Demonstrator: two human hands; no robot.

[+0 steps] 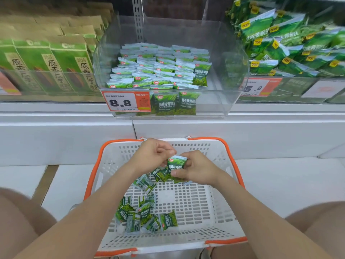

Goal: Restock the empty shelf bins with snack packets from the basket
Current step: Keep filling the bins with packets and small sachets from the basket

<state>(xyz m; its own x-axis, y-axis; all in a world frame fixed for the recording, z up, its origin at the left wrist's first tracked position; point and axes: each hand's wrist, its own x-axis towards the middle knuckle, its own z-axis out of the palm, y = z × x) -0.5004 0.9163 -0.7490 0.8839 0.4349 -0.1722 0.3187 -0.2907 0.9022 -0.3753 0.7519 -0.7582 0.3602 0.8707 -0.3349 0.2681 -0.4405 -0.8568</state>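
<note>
Basket point(194, 204): moulded white plastic, matt, with slotted walls and floor; rim and handles in smooth orange plastic. Snack packets point(141, 215): thin green printed film, glossy and crinkled, with pale crimped seams. Bin point(214, 101): clear rigid plastic, glossy, catching reflections. Price tag point(124, 102): orange-and-white printed paper or card, matt. Cartons point(56, 64): brown kraft paper, matt, with green printed panels. Shelf upright point(138, 21): grey perforated metal, dull sheen. Shelf edge point(65, 126): white, smooth, satin; material unclear. Larger bags point(289, 43): glossy green film. Floor point(280, 180): pale, smooth tile.
</note>
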